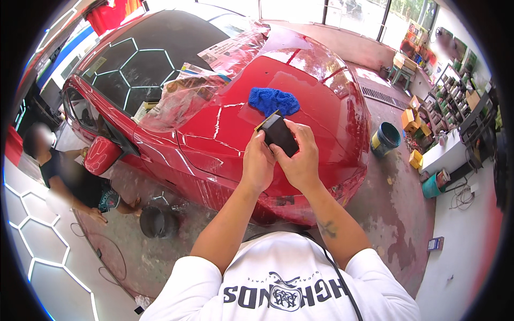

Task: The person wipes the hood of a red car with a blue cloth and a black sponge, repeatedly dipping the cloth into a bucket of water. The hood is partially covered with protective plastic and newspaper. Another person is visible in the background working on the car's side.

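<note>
Both my hands hold a black rectangular sanding block with a thin yellowish sheet along its top edge, above the red car's hood. My left hand grips the block's left side. My right hand grips its right side, thumb on the face. A blue microfibre cloth lies on the hood just beyond the block. The hood shows white scratch-like marks.
Newspaper and plastic masking covers the windscreen base. Another person crouches by the car's side near the red mirror. A black bucket and a blue bucket stand on the floor. Shelves with cans line the right wall.
</note>
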Available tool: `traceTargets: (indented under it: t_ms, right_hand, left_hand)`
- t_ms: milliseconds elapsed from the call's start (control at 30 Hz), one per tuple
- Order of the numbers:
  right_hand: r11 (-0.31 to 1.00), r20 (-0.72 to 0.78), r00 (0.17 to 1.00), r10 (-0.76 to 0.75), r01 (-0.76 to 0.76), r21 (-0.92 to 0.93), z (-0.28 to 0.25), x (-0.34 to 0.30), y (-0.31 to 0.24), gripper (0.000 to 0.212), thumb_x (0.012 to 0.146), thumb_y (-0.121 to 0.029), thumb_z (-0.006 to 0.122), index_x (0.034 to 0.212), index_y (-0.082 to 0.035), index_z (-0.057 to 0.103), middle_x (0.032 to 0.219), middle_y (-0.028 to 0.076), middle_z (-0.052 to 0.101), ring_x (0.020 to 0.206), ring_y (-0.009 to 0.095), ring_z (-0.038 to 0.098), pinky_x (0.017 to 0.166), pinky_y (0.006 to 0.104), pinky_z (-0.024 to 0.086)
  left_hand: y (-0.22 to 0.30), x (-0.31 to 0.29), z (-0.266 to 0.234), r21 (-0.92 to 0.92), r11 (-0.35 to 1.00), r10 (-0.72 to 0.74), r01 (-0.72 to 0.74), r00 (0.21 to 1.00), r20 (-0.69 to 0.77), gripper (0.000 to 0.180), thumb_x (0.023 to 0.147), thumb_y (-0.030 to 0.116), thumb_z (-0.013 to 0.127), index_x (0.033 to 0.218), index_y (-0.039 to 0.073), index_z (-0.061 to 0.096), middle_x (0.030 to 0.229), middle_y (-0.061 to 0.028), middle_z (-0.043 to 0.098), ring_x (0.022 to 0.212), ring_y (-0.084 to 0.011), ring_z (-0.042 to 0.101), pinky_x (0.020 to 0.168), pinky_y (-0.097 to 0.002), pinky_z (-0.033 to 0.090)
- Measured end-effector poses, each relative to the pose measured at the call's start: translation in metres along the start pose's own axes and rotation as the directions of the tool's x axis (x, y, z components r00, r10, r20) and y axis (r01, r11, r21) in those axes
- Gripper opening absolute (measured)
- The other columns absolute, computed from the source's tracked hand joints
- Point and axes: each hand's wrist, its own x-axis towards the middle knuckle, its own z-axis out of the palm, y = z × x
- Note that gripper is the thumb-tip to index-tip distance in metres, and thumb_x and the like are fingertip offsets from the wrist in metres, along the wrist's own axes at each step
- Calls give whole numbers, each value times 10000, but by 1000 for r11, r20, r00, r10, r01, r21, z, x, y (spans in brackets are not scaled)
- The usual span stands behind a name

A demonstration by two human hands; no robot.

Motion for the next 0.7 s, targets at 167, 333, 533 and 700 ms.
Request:
traceTargets:
  t_ms: [167, 333, 533, 700]
  right_hand:
    - [999, -16, 1000, 6, -7, -37, -3, 1, 7, 663, 814, -78, 912, 1437, -41, 687, 1293, 178, 688, 1236, 388, 658, 1063, 488, 554]
    - [997, -5, 997, 72, -72, -32, -4, -5, 12, 642, 802, -78, 916, 1408, -65, 703, 1289, 165, 682, 1241, 390, 657, 1054, 492, 561]
    - [998, -7, 999, 50, -50, -25, 4, -5, 18, 649, 783, -109, 947, 1389, -78, 716, 1325, 151, 673, 1286, 384, 641, 1082, 501, 558]
    - [1000, 40, 999, -13, 13, -21, 12, -9, 13, 639, 818, -151, 966, 1398, -69, 710, 1411, 175, 675, 1346, 343, 654, 1084, 474, 569]
  left_hand:
    - [-6, -3, 10, 14, 1000, -5, 6, 999, -48, 454, 1234, 289, 323, 1549, 48, 544, 1470, -128, 668, 1377, -240, 646, 1231, -454, 487]
    - [-9, -7, 15, 106, 994, 19, -14, 999, -43, 457, 1248, 308, 328, 1564, 49, 534, 1489, -127, 650, 1384, -237, 635, 1233, -454, 483]
    - [-12, -11, 13, 116, 991, 76, -69, 996, -55, 376, 1242, 223, 471, 1573, 56, 529, 1440, -95, 663, 1341, -184, 640, 1159, -385, 524]
    - [-2, -16, -7, 153, 987, 73, -56, 992, -105, 394, 1209, 239, 592, 1564, 76, 541, 1384, -73, 702, 1295, -169, 667, 1133, -376, 542]
